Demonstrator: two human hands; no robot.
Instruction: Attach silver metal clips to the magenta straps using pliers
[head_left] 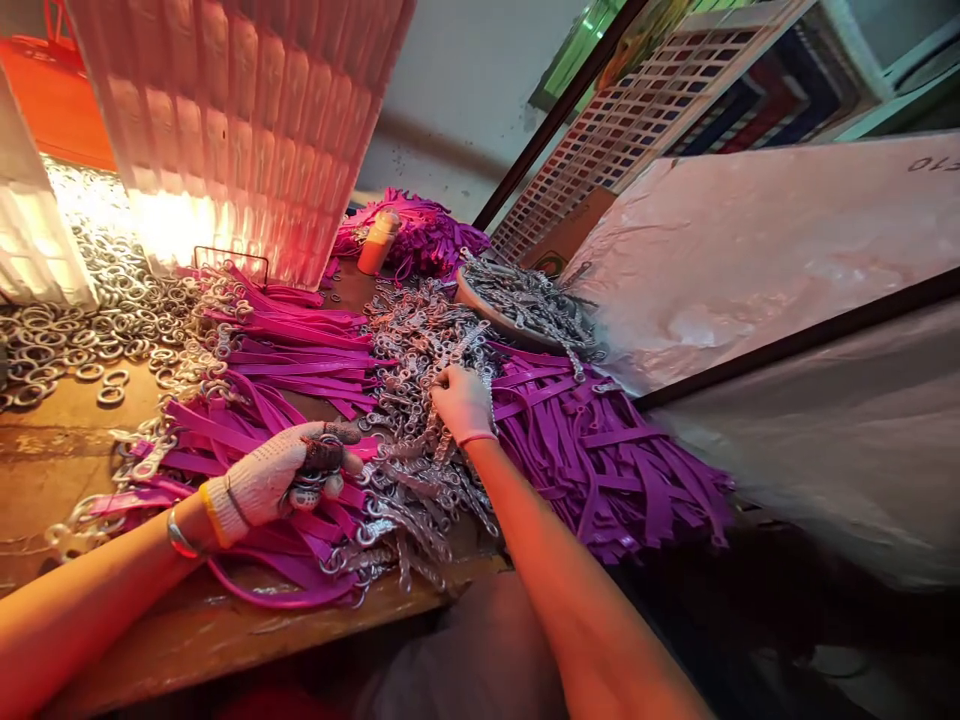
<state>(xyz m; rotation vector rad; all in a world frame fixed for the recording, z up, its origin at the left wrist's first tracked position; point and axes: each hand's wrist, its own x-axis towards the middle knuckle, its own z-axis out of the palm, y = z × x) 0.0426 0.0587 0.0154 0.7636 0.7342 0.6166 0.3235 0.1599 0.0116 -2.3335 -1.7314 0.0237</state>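
My left hand [289,470], in a white knit glove with dark-stained fingers, curls around a small bunch of metal rings [306,492]. It hovers over magenta straps [259,410] fitted with metal hardware at their ends. My right hand [463,402], also gloved, has its fingers drawn together at a heap of short silver chains [420,330]; what its fingertips grip, if anything, is hidden. Chain pieces lie beside and below this hand. Purple straps [600,450] spread out to its right.
Loose metal rings [82,330] cover the left of the wooden table [64,455]. Translucent corrugated panels [247,130] stand behind. Toward the back are a bowl of chains [491,312], an orange bottle [379,242] and more magenta straps [435,230]. Plastic sheeting [735,250] borders the right.
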